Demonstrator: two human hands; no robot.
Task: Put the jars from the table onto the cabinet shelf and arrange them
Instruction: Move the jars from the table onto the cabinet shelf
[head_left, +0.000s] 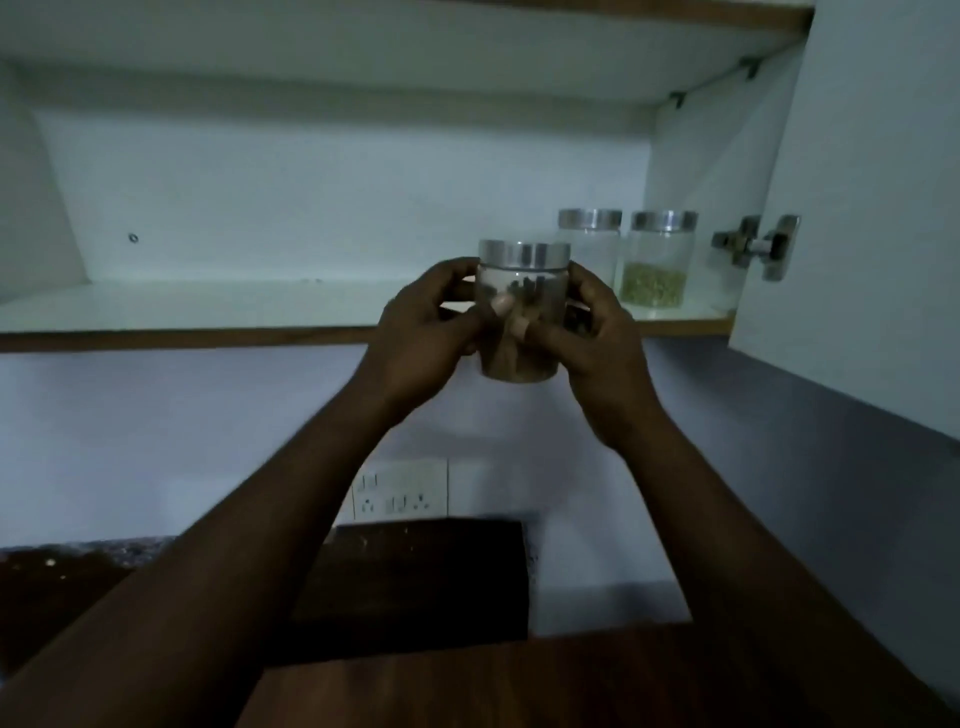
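Observation:
A clear jar (522, 291) with a silver lid and dark brown spices inside is held upright in the air, just in front of the white cabinet shelf (208, 306). My left hand (423, 332) grips its left side and my right hand (597, 338) grips its right side. Two more silver-lidded jars stand at the shelf's right end: one that looks empty (592, 236) and one with green seeds (657, 265). The held jar's base hangs below the shelf's front edge.
The open cabinet door (857, 234) with its metal hinge (758, 247) juts out at the right. The shelf's left and middle show bare white. Below are a wall socket (400, 488), a dark box (415, 582) and a wooden table top (519, 686).

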